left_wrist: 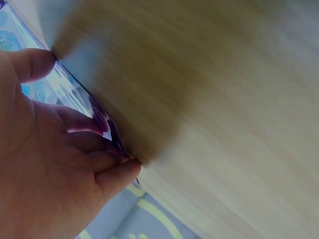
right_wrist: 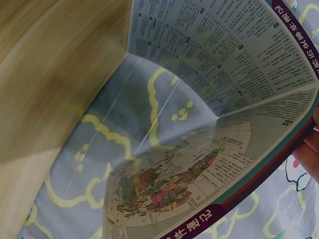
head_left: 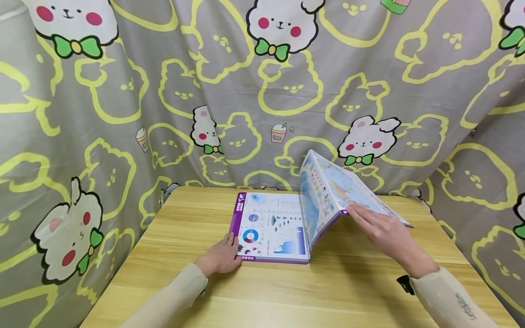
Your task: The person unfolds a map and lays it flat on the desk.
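A fold-out map (head_left: 283,214) with purple edging lies on the table, its left panel flat and printed with charts. Its right panels (head_left: 328,191) stand raised in a tent-like fold, with a coloured world map on the outer face. My left hand (head_left: 221,256) rests at the flat panel's lower left corner; in the left wrist view, thumb and fingertips touch the purple edge. My right hand (head_left: 379,228) pinches the lower edge of the raised fold. From the right wrist view, dense text and a coloured map show on the underside (right_wrist: 169,189), with fingers (right_wrist: 310,152) at its edge.
The wooden table (head_left: 270,291) carries the map near its far edge. A grey curtain (head_left: 229,91) with yellow outlines and white rabbit figures hangs right behind and along both sides.
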